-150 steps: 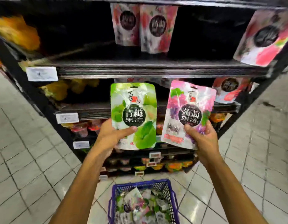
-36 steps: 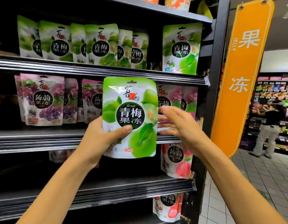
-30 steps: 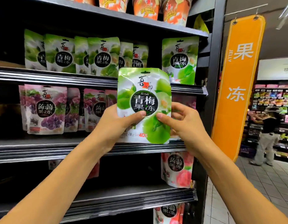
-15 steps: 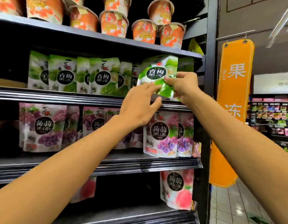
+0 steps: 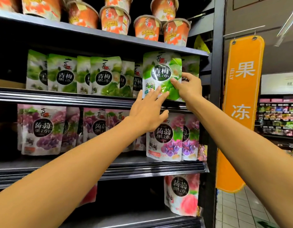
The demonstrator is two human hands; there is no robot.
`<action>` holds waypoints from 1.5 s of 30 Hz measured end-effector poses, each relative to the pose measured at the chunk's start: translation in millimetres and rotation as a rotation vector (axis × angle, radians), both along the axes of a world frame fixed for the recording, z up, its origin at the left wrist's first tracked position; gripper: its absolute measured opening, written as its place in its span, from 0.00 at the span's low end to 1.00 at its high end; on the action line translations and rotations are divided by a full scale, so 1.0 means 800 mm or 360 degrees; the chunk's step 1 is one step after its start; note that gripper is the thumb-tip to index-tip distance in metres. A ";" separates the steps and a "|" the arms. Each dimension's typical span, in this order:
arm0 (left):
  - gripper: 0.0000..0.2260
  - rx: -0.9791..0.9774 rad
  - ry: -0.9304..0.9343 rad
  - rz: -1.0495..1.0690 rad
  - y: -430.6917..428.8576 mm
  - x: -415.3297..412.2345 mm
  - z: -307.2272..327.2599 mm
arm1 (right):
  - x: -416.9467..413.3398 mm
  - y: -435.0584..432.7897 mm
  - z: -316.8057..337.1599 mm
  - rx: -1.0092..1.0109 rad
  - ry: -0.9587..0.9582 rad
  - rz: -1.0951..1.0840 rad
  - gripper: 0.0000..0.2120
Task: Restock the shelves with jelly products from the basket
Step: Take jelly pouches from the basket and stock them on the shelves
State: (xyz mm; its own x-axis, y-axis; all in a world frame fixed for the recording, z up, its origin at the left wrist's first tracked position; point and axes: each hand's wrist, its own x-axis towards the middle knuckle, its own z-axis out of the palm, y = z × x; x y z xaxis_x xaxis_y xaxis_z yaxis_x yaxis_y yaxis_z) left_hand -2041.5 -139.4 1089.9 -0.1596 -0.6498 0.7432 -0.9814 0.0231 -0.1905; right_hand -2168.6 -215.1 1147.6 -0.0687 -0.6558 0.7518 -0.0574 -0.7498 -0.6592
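Green jelly pouch (image 5: 160, 74) is upright at the right end of the second shelf (image 5: 60, 97), in front of the row of matching green pouches (image 5: 63, 73), with its bottom edge right at the shelf's front rail (can't tell if it's resting there yet). My right hand (image 5: 189, 87) pinches the pouch, thumb on the front, other fingers curled round its right edge. My left hand (image 5: 147, 111) is flat with the fingers straight and slightly spread, their tips touching the pouch's lower front and gripping nothing. Purple grape pouches (image 5: 164, 137) fill the shelf below, just under my left palm. Orange cups (image 5: 115, 19) stand on the shelf above. A peach pouch (image 5: 182, 193) sits lower down. An orange hanging sign (image 5: 243, 104) is to the right of the shelf post.
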 end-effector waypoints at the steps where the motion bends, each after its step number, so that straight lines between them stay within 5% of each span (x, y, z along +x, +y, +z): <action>1: 0.27 0.0012 0.0002 -0.0002 -0.001 0.002 0.002 | -0.004 -0.001 0.000 0.0004 0.0005 0.0002 0.11; 11: 0.25 -0.0087 0.0002 0.0061 -0.013 0.002 0.002 | -0.010 -0.012 -0.004 0.0006 0.0348 -0.0113 0.06; 15: 0.24 -0.0052 0.0007 0.0071 -0.017 -0.001 0.003 | -0.006 -0.019 -0.006 0.0056 0.0346 -0.0179 0.12; 36: 0.23 -0.0112 0.0081 -0.0144 -0.031 -0.023 0.004 | -0.040 -0.029 -0.023 0.0035 0.0204 -0.0377 0.10; 42: 0.12 -0.0317 0.0715 -0.0880 -0.005 -0.028 -0.026 | -0.035 -0.011 -0.049 -0.0189 0.0150 -0.0486 0.12; 45: 0.09 -0.0331 0.0996 -0.0992 0.011 -0.025 -0.045 | -0.018 0.007 -0.072 -0.0290 0.0091 -0.0371 0.10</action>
